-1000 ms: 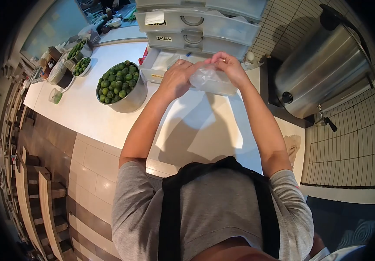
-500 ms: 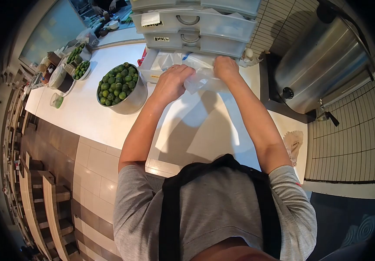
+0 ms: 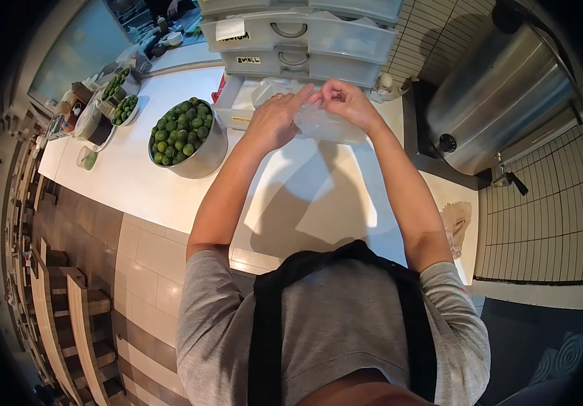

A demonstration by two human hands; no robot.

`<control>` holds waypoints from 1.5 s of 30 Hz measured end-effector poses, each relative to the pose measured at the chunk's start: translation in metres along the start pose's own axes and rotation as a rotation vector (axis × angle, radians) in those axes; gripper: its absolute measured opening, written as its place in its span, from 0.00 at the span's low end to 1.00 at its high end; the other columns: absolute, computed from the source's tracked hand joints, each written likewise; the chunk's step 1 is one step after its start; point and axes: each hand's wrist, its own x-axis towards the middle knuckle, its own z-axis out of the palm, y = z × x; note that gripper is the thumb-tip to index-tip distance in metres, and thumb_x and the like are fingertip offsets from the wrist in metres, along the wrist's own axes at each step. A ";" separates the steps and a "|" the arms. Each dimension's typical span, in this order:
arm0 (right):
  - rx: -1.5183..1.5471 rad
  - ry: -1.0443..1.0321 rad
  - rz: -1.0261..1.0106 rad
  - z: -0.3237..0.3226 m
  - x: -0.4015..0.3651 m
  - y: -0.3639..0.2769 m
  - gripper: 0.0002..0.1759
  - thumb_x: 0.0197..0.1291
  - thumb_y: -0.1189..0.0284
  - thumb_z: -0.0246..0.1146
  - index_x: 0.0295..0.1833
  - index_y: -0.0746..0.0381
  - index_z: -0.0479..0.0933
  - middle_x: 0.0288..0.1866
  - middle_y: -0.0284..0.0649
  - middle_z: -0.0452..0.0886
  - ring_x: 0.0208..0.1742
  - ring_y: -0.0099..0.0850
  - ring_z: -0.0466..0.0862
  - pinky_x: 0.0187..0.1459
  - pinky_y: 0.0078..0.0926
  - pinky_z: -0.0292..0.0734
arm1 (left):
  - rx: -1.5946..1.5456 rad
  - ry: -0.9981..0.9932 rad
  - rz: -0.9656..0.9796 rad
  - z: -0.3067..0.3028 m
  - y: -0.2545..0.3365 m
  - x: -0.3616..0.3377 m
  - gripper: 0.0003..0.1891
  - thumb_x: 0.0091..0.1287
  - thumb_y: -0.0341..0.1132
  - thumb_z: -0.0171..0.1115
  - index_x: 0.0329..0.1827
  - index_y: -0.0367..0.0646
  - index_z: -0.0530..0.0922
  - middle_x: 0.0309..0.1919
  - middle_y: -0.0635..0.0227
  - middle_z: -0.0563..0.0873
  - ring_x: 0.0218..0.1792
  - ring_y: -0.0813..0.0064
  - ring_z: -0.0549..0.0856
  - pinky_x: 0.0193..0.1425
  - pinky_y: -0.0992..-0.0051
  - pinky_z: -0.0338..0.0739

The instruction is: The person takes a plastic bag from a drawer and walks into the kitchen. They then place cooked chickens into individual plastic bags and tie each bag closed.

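Film of a translucent plastic bag, upper centre of the frame, lies between two bare hands, over the front of an open drawer; crumpling leaves its long axis and the direction of its mouth impossible to tell. The right hand is narrow, thumb and fingertips pinched on the film; the left hand has its fingers extended toward the upper right, against the film, its grip impossible to tell. Both hands hide parts of the drawer, and a closed drawer marked "SMALL" overhangs its rear. Left of centre, a metal pot holds green citrus fruit; farther left stands a small clear cup. Upper right, a steel urn occupies the corner; below it lies crumpled brown material. The pale counter adjoins a tiled wall at right, with tiled floor at lower left
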 end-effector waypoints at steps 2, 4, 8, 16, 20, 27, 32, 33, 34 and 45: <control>0.075 0.194 0.067 -0.004 0.005 0.006 0.03 0.54 0.81 0.58 0.33 0.62 0.72 0.44 0.40 0.82 0.44 0.22 0.82 0.46 0.26 0.77 | 0.041 0.004 0.000 0.000 -0.002 -0.003 0.29 0.44 0.22 0.67 0.54 0.46 0.76 0.53 0.61 0.78 0.54 0.57 0.78 0.52 0.64 0.77; -0.090 0.303 0.202 0.000 0.007 0.000 0.03 0.56 0.79 0.58 0.36 0.64 0.75 0.42 0.43 0.83 0.43 0.25 0.83 0.46 0.26 0.78 | 0.060 0.070 0.025 0.000 -0.001 -0.007 0.23 0.43 0.22 0.67 0.47 0.43 0.79 0.53 0.61 0.79 0.54 0.58 0.78 0.53 0.64 0.77; -0.966 0.288 0.401 0.007 0.018 0.014 0.11 0.58 0.74 0.57 0.44 0.65 0.81 0.45 0.50 0.83 0.48 0.41 0.84 0.48 0.34 0.79 | 0.059 0.277 0.161 -0.003 0.000 -0.012 0.18 0.41 0.21 0.65 0.39 0.41 0.80 0.46 0.62 0.81 0.52 0.58 0.79 0.52 0.63 0.77; -1.162 0.301 0.426 0.006 0.023 0.020 0.13 0.53 0.70 0.62 0.46 0.56 0.81 0.43 0.50 0.83 0.47 0.49 0.82 0.49 0.40 0.77 | 0.033 0.206 0.135 0.001 -0.006 -0.017 0.20 0.42 0.18 0.62 0.41 0.41 0.79 0.43 0.59 0.83 0.50 0.57 0.80 0.52 0.62 0.75; -1.040 0.345 0.181 0.014 0.006 -0.001 0.12 0.52 0.75 0.63 0.44 0.58 0.79 0.43 0.45 0.82 0.46 0.45 0.82 0.49 0.37 0.76 | 0.038 0.159 0.072 0.002 -0.005 -0.012 0.27 0.42 0.19 0.62 0.50 0.43 0.76 0.44 0.58 0.83 0.51 0.55 0.79 0.52 0.63 0.75; -0.314 0.053 -0.016 0.007 0.001 0.003 0.09 0.55 0.75 0.60 0.43 0.59 0.78 0.43 0.44 0.83 0.47 0.41 0.82 0.50 0.34 0.75 | -0.005 0.035 -0.048 0.003 0.003 0.009 0.27 0.45 0.22 0.62 0.54 0.42 0.75 0.49 0.57 0.81 0.52 0.54 0.79 0.54 0.63 0.75; -0.638 0.366 0.143 0.001 0.010 0.011 0.10 0.57 0.74 0.58 0.43 0.60 0.81 0.47 0.46 0.84 0.47 0.45 0.84 0.49 0.37 0.78 | 0.085 0.095 0.015 0.003 -0.001 0.001 0.19 0.44 0.22 0.63 0.43 0.38 0.77 0.49 0.59 0.79 0.52 0.56 0.77 0.54 0.65 0.75; -0.833 0.405 0.226 0.004 0.012 0.008 0.11 0.57 0.74 0.57 0.43 0.61 0.82 0.47 0.47 0.84 0.48 0.46 0.84 0.48 0.39 0.79 | 0.063 0.137 0.046 0.003 -0.002 -0.001 0.18 0.44 0.22 0.63 0.41 0.38 0.77 0.49 0.59 0.79 0.52 0.57 0.77 0.53 0.66 0.76; -0.964 0.373 0.300 0.005 0.015 0.012 0.11 0.57 0.72 0.57 0.43 0.61 0.82 0.46 0.49 0.84 0.47 0.47 0.83 0.49 0.40 0.78 | 0.068 0.166 0.088 0.003 -0.004 -0.002 0.18 0.44 0.22 0.63 0.41 0.37 0.77 0.47 0.59 0.79 0.51 0.56 0.77 0.53 0.65 0.76; -1.203 0.349 0.295 0.007 0.018 0.021 0.07 0.56 0.71 0.59 0.39 0.60 0.79 0.42 0.51 0.83 0.46 0.49 0.82 0.47 0.43 0.77 | 0.091 0.175 0.094 0.005 -0.006 -0.007 0.16 0.43 0.22 0.63 0.38 0.37 0.76 0.37 0.56 0.83 0.46 0.54 0.80 0.52 0.62 0.75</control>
